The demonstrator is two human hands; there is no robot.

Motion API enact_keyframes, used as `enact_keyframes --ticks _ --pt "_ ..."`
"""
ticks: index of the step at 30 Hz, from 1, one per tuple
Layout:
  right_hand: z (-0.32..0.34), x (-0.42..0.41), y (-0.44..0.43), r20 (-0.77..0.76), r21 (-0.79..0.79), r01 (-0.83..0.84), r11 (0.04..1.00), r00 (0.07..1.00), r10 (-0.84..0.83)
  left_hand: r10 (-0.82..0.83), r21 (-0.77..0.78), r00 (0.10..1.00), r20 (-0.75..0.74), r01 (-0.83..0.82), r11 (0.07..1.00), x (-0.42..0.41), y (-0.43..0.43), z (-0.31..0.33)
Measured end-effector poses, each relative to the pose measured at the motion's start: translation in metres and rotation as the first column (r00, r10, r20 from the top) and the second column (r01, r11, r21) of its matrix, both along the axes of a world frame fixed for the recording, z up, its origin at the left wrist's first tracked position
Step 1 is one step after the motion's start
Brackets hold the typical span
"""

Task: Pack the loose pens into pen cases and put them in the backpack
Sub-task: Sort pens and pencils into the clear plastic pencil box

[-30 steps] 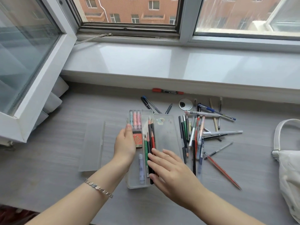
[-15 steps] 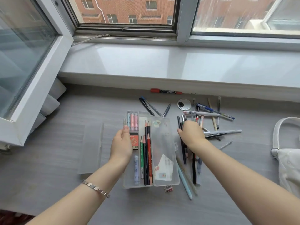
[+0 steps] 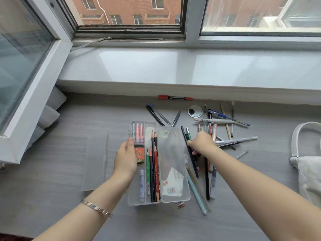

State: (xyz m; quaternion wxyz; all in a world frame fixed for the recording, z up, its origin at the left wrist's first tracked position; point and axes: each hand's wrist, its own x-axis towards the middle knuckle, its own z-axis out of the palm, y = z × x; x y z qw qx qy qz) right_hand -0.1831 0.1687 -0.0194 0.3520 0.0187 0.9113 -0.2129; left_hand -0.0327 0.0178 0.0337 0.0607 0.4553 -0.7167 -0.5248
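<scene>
Early going on this one: the open pen case is only part-filled. Its tray carries a row of pencils, an orange-labelled eraser and a few pastel sticks at the far end, with room to spare.

The left hand grips the case by its left wall, thumb laid over the rim. The eraser sits just to the right of that thumb, the pastel sticks just beyond its tip.

The right hand is on the other side of the flipped-back lid, knuckles up. Its fingers are curled down into the loose pens, pinching a couple of dark barrels — exactly how many, I can't tell. Most of the pile fans out beyond and to the right of that hand. A teal pen and a few others lie nearer the person, under the forearm and beside the lid's edge. A red marker rests against the sill, well beyond both hands.

What's left, by my read, is nearly everything. The scattered pens need gathering and the case needs shutting. A second clear case, just left of the left hand, looks empty. The white bag — presumably the backpack — sits well off to the right of the right hand, and both cases are on the desk, not in it.
</scene>
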Motion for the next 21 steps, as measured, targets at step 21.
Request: enact_keyframes --ticks 21 --pt "-0.005 0.046 0.003 -0.107 0.090 -0.245 0.965 0.961 0.254 0.009 0.006 1.000 -0.002 -0.009 1.000 0.011 -0.007 -0.001"
